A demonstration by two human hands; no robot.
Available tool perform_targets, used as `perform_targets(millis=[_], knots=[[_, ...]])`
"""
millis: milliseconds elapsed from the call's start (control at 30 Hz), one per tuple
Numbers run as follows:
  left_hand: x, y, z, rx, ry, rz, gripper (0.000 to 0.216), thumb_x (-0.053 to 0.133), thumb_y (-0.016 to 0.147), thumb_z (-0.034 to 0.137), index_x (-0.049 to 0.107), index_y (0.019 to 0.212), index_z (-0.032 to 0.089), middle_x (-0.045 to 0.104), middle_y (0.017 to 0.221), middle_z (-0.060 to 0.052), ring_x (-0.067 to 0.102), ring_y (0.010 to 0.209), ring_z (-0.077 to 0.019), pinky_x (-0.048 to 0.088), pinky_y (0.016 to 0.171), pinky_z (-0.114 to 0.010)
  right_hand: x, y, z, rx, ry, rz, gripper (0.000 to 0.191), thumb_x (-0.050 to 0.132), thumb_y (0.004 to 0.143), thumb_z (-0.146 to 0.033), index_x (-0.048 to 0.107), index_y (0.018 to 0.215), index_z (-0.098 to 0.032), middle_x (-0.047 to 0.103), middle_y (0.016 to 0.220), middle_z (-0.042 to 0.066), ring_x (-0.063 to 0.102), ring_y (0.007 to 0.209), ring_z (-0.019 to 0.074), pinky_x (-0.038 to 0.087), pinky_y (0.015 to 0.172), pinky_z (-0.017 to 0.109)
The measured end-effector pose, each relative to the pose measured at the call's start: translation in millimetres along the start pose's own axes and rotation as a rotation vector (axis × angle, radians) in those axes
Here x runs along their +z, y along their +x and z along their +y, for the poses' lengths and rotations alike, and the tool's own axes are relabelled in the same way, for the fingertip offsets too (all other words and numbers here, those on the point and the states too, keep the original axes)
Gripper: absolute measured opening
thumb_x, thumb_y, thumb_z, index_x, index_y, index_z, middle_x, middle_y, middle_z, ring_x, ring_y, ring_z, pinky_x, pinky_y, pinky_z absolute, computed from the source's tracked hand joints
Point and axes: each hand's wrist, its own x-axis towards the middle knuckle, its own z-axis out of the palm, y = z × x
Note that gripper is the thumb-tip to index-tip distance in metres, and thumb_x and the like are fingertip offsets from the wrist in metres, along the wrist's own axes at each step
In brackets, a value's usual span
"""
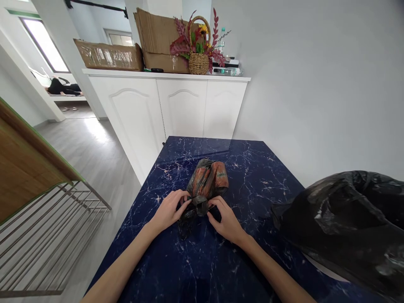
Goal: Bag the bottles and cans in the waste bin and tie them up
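A small dark see-through plastic bag (206, 181) with orange packets inside lies in the middle of the dark blue marble table (252, 168). My left hand (168, 210) pinches the bag's twisted neck from the left, fingers curled on the plastic. From the right, my right hand (225, 221) grips the same neck, fingers closed on it. The loose tail of the bag hangs toward me between the two hands.
A large black rubbish bag (347, 227) sits at the table's right edge. White cabinets (183, 105) behind carry cardboard boxes (110, 54) and a flower basket (198, 46). A wooden board over a metal rack (47, 219) stands at left. A white wall runs along the right.
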Motion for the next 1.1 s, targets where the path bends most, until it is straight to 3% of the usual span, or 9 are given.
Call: perform_targets(millis=[133, 333, 633, 900, 1000, 1100], knots=[[-0.5, -0.2, 1.9, 0.091, 0.060, 0.018, 0.030, 0.044, 0.111, 0.029, 0.057, 0.138, 0.026, 0.066, 0.116, -0.010, 0.067, 0.100, -0.0240, 0.056, 0.088, -0.038, -2.4, 0.9, -5.1, -0.030, 0.018, 0.001, 0.019, 0.052, 0.104, -0.016, 0.058, 0.119, -0.026, 0.064, 0.114, 0.009, 0.066, 0.109, 0.0236, 0.058, 0.095, 0.039], [4.5, -1.6, -0.1, 0.148, 0.132, 0.002, 0.022, 0.050, 0.109, 0.035, 0.070, 0.113, 0.026, 0.064, 0.112, -0.010, 0.063, 0.093, -0.0237, 0.056, 0.082, -0.037, -3.2, 1.3, -7.1, -0.047, 0.025, 0.003, 0.020, 0.051, 0.104, -0.016, 0.059, 0.118, -0.027, 0.067, 0.111, 0.007, 0.068, 0.105, 0.0225, 0.058, 0.093, 0.037], [2.8, -3.3, -5.6, 0.056, 0.176, 0.151, 0.016, 0.061, 0.104, 0.039, 0.065, 0.104, 0.024, 0.068, 0.106, -0.010, 0.065, 0.094, -0.0256, 0.053, 0.081, -0.038, 0.6, -0.4, 0.0, 0.025, -0.037, 0.093, 0.008, 0.051, 0.102, -0.019, 0.055, 0.104, -0.025, 0.059, 0.098, 0.005, 0.061, 0.094, 0.0228, 0.051, 0.082, 0.036], [-7.1, 6.1, 8.4, -0.091, -0.062, 0.334, 0.017, 0.056, 0.103, 0.027, 0.052, 0.087, 0.024, 0.061, 0.092, -0.004, 0.058, 0.078, -0.0186, 0.051, 0.075, -0.034, -6.4, -1.1, 4.3, 0.177, -0.053, 0.303, 0.021, 0.037, 0.108, -0.022, 0.055, 0.119, -0.025, 0.052, 0.097, 0.003, 0.055, 0.082, 0.0190, 0.049, 0.075, 0.032], [-11.9, 8.1, 11.3, -0.138, -0.134, 0.407, 0.021, 0.055, 0.102, 0.024, 0.049, 0.082, 0.024, 0.058, 0.094, -0.004, 0.060, 0.086, -0.0201, 0.052, 0.081, -0.037, -9.5, -1.6, 6.9, 0.218, -0.063, 0.365, 0.029, 0.030, 0.111, -0.023, 0.054, 0.128, -0.025, 0.054, 0.103, 0.005, 0.058, 0.088, 0.0202, 0.052, 0.078, 0.034], [-12.4, 5.9, 12.5, -0.095, -0.058, 0.435, 0.010, 0.063, 0.095, 0.025, 0.055, 0.101, 0.024, 0.056, 0.114, -0.010, 0.061, 0.110, -0.0271, 0.053, 0.098, -0.046, -9.0, -2.6, 5.5, 0.201, -0.089, 0.402, 0.026, 0.043, 0.108, -0.026, 0.054, 0.131, -0.025, 0.051, 0.113, 0.009, 0.057, 0.104, 0.0252, 0.054, 0.090, 0.042]])
